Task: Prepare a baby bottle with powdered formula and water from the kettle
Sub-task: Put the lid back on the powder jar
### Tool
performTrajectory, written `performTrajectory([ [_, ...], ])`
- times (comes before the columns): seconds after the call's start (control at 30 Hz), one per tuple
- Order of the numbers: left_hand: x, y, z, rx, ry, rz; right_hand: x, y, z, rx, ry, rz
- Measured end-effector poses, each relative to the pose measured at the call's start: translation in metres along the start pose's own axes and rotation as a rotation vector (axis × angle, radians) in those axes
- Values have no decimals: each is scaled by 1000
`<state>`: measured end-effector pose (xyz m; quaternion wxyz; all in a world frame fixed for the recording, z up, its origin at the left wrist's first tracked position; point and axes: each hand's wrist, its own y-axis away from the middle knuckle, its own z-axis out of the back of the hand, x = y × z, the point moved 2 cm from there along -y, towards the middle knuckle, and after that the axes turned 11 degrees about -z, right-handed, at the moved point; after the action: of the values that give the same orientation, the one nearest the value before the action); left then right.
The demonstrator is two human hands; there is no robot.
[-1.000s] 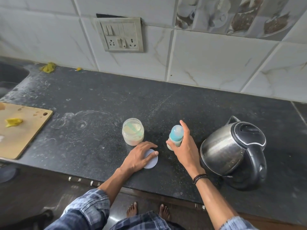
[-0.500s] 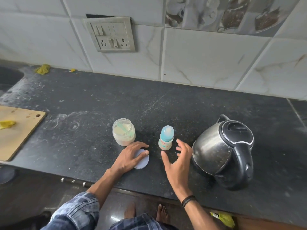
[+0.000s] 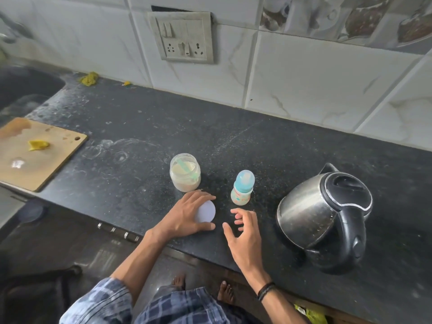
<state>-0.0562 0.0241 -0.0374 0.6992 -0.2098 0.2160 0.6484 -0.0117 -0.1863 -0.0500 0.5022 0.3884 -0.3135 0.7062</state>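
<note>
From the head view, the work surface is a dark speckled stone countertop (image 3: 245, 136), dusty with pale rings, and behind it stands a wall of white marbled tiles (image 3: 315, 90) with a grey switch board (image 3: 184, 37). At the far left is a dark sink (image 3: 25, 90), and beside it a wooden cutting board (image 3: 39, 160) with a yellow scrap (image 3: 38, 145) on it. The open formula jar (image 3: 185, 172) stands upright with a green scoop (image 3: 188, 168) in the powder. The baby bottle (image 3: 242, 188) stands upright with its blue cap on, between the jar and the steel kettle (image 3: 322, 211), touching neither. The left hand (image 3: 184, 216) lies on the counter just in front of the jar, fingers and thumb curled round the white lid (image 3: 205, 211). The right hand (image 3: 245, 232) hangs near the bottle with loose, spread fingers and holds nothing. One second ago this right hand gripped the bottle; it has since let go and pulled back towards the counter edge, while the left hand has stayed on the lid.
</note>
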Motion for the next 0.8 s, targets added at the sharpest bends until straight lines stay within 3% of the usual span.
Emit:
performTrajectory([
  [0.23,-1,1,4,163,-210,-32,14,-7,-13,5,-63,-65],
  [0.63,11,5,19,-23,-41,-55,30,4,-24,39,-184,-206],
  [0.8,3,7,25,-107,119,-121,35,1,-28,128,-375,-409],
])
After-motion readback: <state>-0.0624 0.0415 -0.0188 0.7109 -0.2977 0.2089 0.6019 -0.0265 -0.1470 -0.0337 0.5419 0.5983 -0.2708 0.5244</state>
